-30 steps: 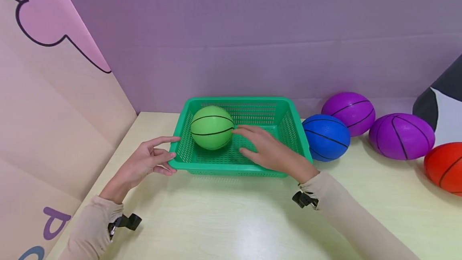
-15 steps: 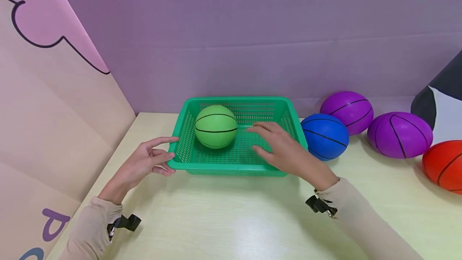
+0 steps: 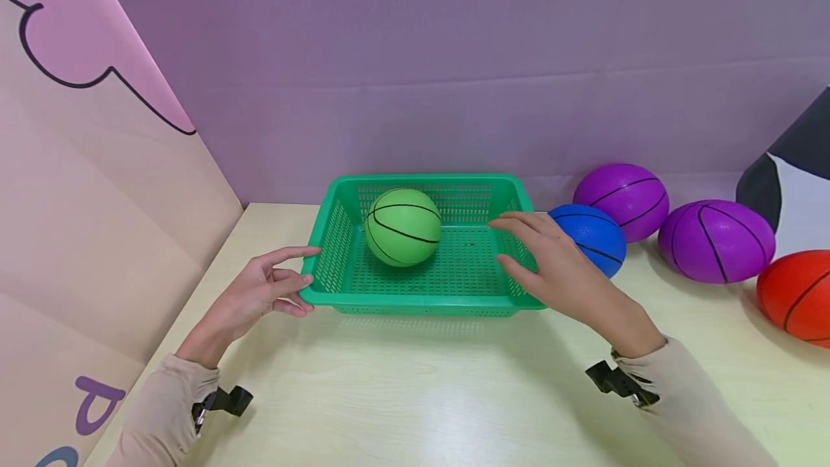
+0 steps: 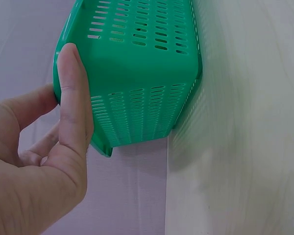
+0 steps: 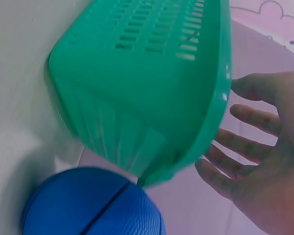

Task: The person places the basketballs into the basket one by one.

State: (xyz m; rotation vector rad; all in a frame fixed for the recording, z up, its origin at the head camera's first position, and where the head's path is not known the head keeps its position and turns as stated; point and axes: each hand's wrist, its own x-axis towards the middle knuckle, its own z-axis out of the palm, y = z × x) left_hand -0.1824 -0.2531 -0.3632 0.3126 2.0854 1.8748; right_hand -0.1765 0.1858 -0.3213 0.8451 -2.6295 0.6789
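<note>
A green plastic basket [image 3: 424, 300] stands on the table. Inside it, left of the middle, sits a light green ball [image 3: 403, 228] with black lines. My left hand [image 3: 259, 290] pinches the rim at the basket's left end; the left wrist view shows a digit [image 4: 71, 93] along the outer wall below that rim. Over the basket's right end hovers my right hand [image 3: 551, 265], its fingers spread and slightly bent, holding nothing. Part of the right rim is hidden behind it. A blue ball [image 3: 586, 229], partly covered by that hand, lies just right of the basket.
Two purple balls [image 3: 622, 200] and an orange-red ball [image 3: 797, 298] lie on the table [image 3: 402, 380] to the right. A purple backdrop [image 3: 415, 92] rises behind the basket, and a printed panel [image 3: 110, 222] stands along the left side.
My right hand has moved right, away from the green ball, toward the basket's right end. The green ball has rolled a little to the right. My left hand has stayed at the rim.
</note>
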